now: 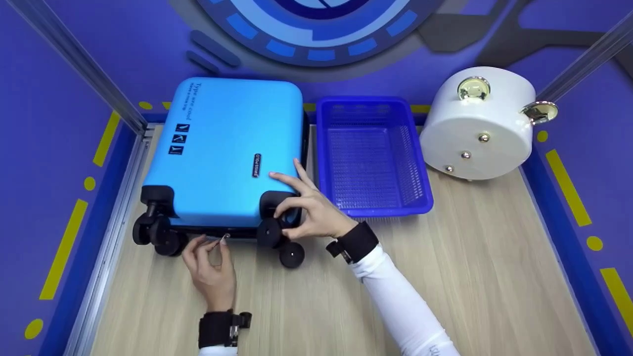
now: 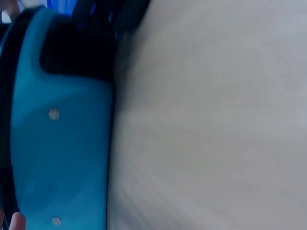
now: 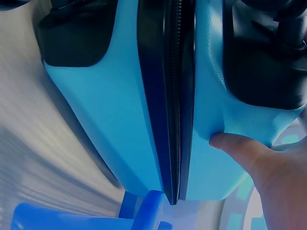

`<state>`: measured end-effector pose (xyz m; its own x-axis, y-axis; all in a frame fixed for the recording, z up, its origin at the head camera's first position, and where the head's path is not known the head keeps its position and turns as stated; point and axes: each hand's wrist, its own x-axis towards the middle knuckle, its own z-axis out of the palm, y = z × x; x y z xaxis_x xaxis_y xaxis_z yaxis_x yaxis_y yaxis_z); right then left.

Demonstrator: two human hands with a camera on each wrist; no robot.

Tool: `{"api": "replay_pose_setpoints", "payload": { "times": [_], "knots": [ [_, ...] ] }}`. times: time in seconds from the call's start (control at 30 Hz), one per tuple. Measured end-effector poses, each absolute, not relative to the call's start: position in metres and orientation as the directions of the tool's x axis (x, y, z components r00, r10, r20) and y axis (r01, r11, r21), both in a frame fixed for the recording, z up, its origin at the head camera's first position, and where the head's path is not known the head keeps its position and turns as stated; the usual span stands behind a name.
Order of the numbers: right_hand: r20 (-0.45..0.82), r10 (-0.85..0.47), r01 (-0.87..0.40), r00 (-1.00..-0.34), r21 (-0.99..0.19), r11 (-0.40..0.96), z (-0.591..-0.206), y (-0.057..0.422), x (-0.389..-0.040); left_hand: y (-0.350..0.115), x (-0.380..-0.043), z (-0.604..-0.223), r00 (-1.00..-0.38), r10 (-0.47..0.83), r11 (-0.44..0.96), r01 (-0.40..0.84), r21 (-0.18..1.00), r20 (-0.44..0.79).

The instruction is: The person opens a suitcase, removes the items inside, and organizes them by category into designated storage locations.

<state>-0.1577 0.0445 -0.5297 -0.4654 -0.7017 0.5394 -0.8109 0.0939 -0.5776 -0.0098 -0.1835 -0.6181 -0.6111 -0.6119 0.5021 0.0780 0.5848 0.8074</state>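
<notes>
A light blue hard-shell suitcase [image 1: 232, 128] lies flat, its black caster wheels [image 1: 269, 232] facing the person. At the zipper seam between the wheels, my left hand [image 1: 212, 269] pinches a small metallic zipper pull [image 1: 226, 237] between thumb and forefinger. My right hand [image 1: 316, 215] grips the near right corner, some fingers spread over the top face, others bent by the wheel. In the right wrist view a digit of the right hand [image 3: 283, 167] presses the blue shell beside the zipper [image 3: 176, 76]. The left wrist view catches only a fingertip [image 2: 17, 221] by the seam.
Right of the suitcase stands a blue plastic basket [image 1: 423, 210]. Farther right is a white round case [image 1: 474, 138] with gold knobs and feet. Blue printed panels [image 1: 54, 148] enclose the wooden surface [image 1: 474, 277] on the left, back and right.
</notes>
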Motion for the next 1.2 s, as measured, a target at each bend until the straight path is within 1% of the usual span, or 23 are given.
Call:
{"api": "replay_pose_setpoints", "payload": {
  "times": [0.1, 0.27, 0.43, 0.67, 0.87, 1.03, 1.13, 1.2],
  "knots": [
    [0.541, -0.700, -0.810, -0.466, -0.580, 0.090, -0.529, 0.044, -0.158, -0.188, -0.010, -0.618, -0.606, -0.600, 0.610, 0.077, 0.789, 0.523],
    [0.551, -0.701, -0.820, -0.452, -0.566, 0.084, -0.530, 0.043, -0.158, -0.188, -0.013, -0.620, -0.580, -0.595, 0.633, 0.088, 0.769, 0.556],
    [0.554, -0.699, -0.820, -0.452, -0.566, 0.082, -0.532, 0.042, -0.158, -0.191, -0.016, -0.621, -0.569, -0.622, 0.606, 0.085, 0.791, 0.538],
    [0.550, -0.694, -0.814, -0.464, -0.573, 0.090, -0.533, 0.043, -0.156, -0.209, -0.020, -0.617, -0.538, -0.660, 0.569, 0.098, 0.817, 0.524],
    [0.540, -0.687, -0.820, -0.485, -0.554, 0.143, -0.529, 0.043, -0.147, -0.222, -0.021, -0.616, -0.495, -0.706, 0.580, 0.008, 0.815, 0.507],
    [0.517, -0.685, -0.826, -0.513, -0.514, 0.231, -0.522, 0.040, -0.132, -0.228, -0.020, -0.618, -0.466, -0.721, 0.580, -0.001, 0.815, 0.513],
    [0.515, -0.650, -0.811, -0.559, -0.503, 0.299, -0.520, 0.032, -0.120, -0.232, -0.021, -0.618, -0.473, -0.713, 0.593, -0.013, 0.805, 0.517],
    [0.516, -0.610, -0.788, -0.602, -0.505, 0.350, -0.521, 0.025, -0.111, -0.236, -0.021, -0.617, -0.493, -0.702, 0.601, -0.024, 0.799, 0.514]
  ]
}}
